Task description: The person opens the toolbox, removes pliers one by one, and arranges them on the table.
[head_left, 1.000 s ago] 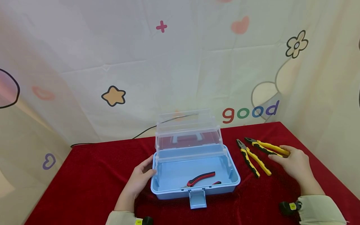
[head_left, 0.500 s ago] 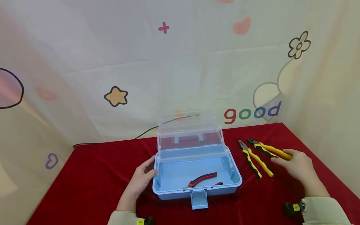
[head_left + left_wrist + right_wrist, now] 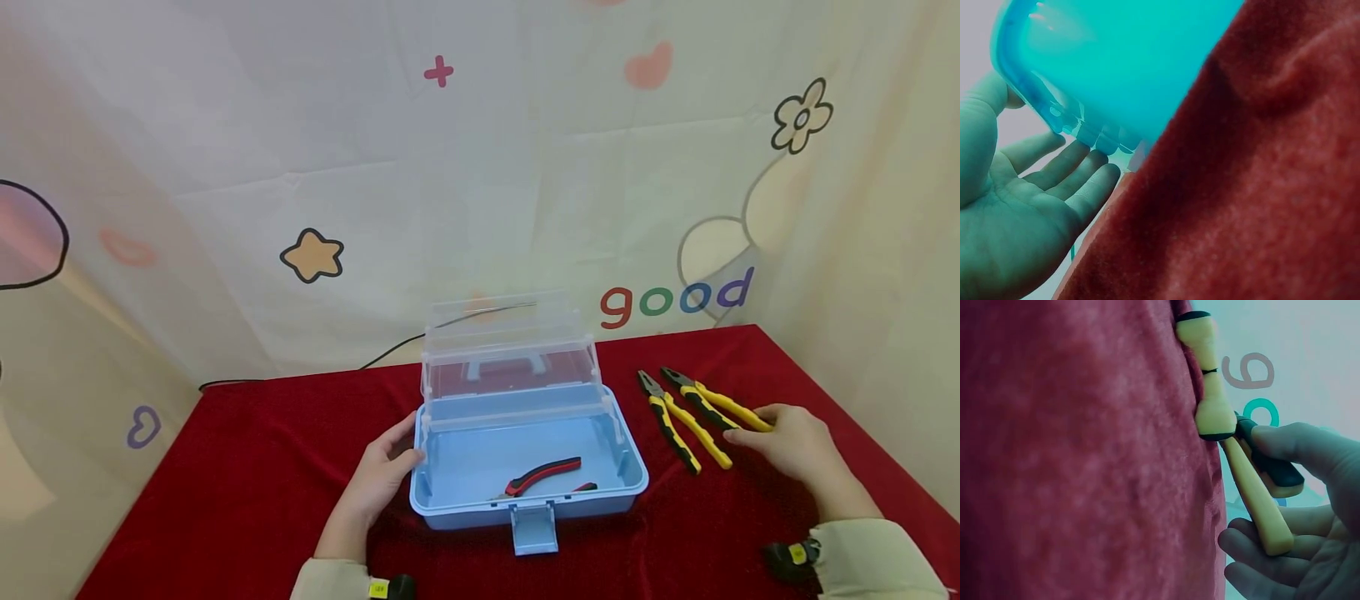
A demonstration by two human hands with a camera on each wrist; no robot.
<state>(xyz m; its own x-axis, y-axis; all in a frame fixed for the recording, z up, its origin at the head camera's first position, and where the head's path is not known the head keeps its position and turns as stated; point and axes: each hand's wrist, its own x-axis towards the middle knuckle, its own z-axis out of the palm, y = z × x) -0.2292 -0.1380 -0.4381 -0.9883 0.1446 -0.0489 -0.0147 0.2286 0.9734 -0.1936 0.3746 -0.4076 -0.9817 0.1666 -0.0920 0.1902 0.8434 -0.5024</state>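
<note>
My left hand (image 3: 375,479) holds the left side of an open light blue toolbox (image 3: 450,521), thumb over the rim and fingers along the outer wall. In the left wrist view the fingers of that hand (image 3: 1022,212) reach under the side of the toolbox (image 3: 1122,69). At the right, my right hand (image 3: 798,446) grips the handles of yellow-and-black pliers (image 3: 733,408), thumb on one handle and fingers at the other. They lie on the cloth, jaws pointing away. A second pair of yellow-and-black pliers (image 3: 701,435) lies just left of them.
Inside the toolbox lies a red-and-black handled tool (image 3: 546,473), partly hidden by the front wall. The clear lid (image 3: 517,371) stands raised behind. A latch (image 3: 534,532) hangs at the front. Red cloth (image 3: 285,467) covers the table; a printed curtain (image 3: 480,183) hangs behind.
The head view has shifted slightly. My left hand stays on the toolbox. My right hand keeps its place at the pliers' handles, its fingers a little closer around them.
</note>
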